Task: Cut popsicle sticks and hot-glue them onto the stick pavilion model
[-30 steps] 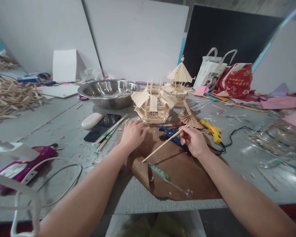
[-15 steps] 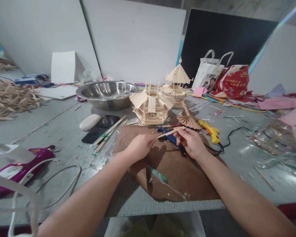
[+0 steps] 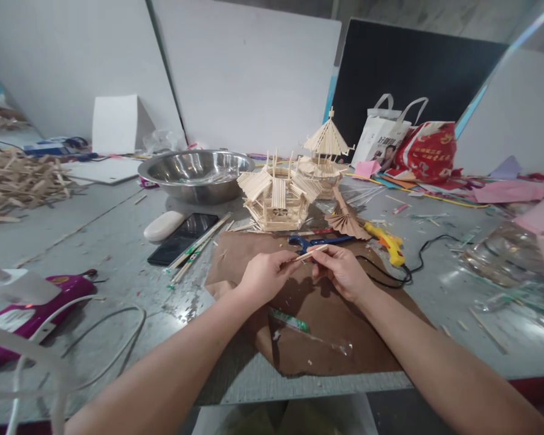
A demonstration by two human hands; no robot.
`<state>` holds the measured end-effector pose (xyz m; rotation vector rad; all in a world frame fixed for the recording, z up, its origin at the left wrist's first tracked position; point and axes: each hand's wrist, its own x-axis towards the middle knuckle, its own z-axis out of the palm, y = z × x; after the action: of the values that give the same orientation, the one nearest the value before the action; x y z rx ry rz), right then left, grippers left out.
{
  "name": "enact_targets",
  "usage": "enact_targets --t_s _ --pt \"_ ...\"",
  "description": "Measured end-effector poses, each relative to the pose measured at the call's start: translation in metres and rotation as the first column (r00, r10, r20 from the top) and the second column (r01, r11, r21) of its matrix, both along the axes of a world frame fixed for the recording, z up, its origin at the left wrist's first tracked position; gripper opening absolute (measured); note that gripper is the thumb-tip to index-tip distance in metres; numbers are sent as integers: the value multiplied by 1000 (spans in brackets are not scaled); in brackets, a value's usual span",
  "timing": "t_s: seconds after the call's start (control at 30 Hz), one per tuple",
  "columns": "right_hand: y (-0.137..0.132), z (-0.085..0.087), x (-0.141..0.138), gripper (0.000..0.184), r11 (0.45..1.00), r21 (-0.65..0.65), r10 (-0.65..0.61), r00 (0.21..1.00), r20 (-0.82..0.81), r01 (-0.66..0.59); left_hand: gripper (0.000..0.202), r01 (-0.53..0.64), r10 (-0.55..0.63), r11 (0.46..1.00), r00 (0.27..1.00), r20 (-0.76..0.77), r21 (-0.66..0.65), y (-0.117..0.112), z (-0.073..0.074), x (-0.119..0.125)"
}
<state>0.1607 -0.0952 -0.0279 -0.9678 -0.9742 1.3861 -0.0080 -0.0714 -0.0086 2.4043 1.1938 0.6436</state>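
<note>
My left hand (image 3: 263, 277) and my right hand (image 3: 340, 270) meet over a brown paper sheet (image 3: 326, 326). Both pinch one thin wooden stick (image 3: 312, 254), held almost level between them. A blue hand tool (image 3: 315, 241) lies on the paper just beyond my fingers. Behind it stands a small pavilion model built of sticks (image 3: 276, 196), and a second stick model with a pointed roof (image 3: 326, 148) stands further back. A clear wrapper with a green end (image 3: 299, 326) lies on the paper near my wrists.
A steel bowl (image 3: 194, 175), a black phone (image 3: 184, 237), a white oval case (image 3: 163, 225) and loose chopsticks (image 3: 199, 244) lie left. A yellow glue gun (image 3: 385, 240) with black cord lies right. A purple device (image 3: 36, 302), stick heap (image 3: 18, 181), bags (image 3: 412, 145) and coloured paper surround.
My left hand left the table near the model and came to grip the stick. The stick swung from a steep slant to nearly level, nearer to me.
</note>
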Motion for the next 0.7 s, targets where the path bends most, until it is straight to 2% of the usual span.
enact_targets --t_s 0.17,0.3,0.43,0.7 --pt "-1 0 -1 17 1000 -8 2 1000 23 -1 32 29 -30 999 999 12 31 1 -3 0" --pt "0 1 -1 18 1000 -7 -11 1000 22 11 40 22 -22 1000 1000 -14 6 2 -1 0" --pt "-1 2 -1 18 1000 -21 -20 1000 22 20 39 34 -35 999 999 -20 -27 2 1 0" --pt "0 4 -1 18 998 -23 -60 998 27 60 33 67 -67 998 996 -50 -2 0 3 0"
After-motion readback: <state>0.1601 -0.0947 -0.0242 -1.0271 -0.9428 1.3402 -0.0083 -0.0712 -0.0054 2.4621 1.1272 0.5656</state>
